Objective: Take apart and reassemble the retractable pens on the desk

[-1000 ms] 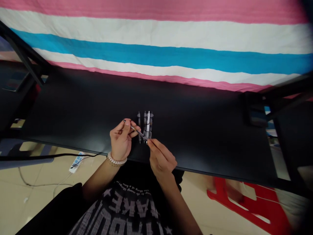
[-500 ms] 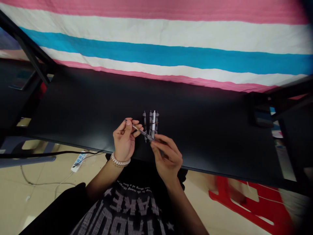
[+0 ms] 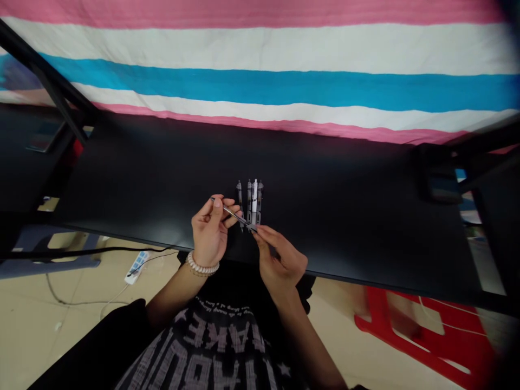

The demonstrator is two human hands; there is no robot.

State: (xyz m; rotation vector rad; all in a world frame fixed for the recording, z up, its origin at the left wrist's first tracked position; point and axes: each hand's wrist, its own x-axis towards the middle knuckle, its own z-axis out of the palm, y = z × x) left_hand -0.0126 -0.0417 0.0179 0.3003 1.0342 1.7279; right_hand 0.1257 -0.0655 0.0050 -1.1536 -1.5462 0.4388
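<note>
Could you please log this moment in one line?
left hand: holds pen | right hand: holds same pen | other pens: on desk

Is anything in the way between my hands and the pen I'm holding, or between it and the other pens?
Nothing visible. Your left hand and right hand hold the pen directly at opposite ends. It overlaps the near ends of the other pens in view; contact is unclear.

Black fabric T-shirt (image 3: 162, 331), large pale-grey distressed block letters (image 3: 219, 337) across front, small white curved text line (image 3: 242, 313) near them, pale star (image 3: 284, 369) alongside, loose black sleeve (image 3: 101, 341), coiled off-white band (image 3: 202, 268) on left wrist (image 3: 207, 260), thin gold-toned bracelet (image 3: 200, 274) beside it.
</note>
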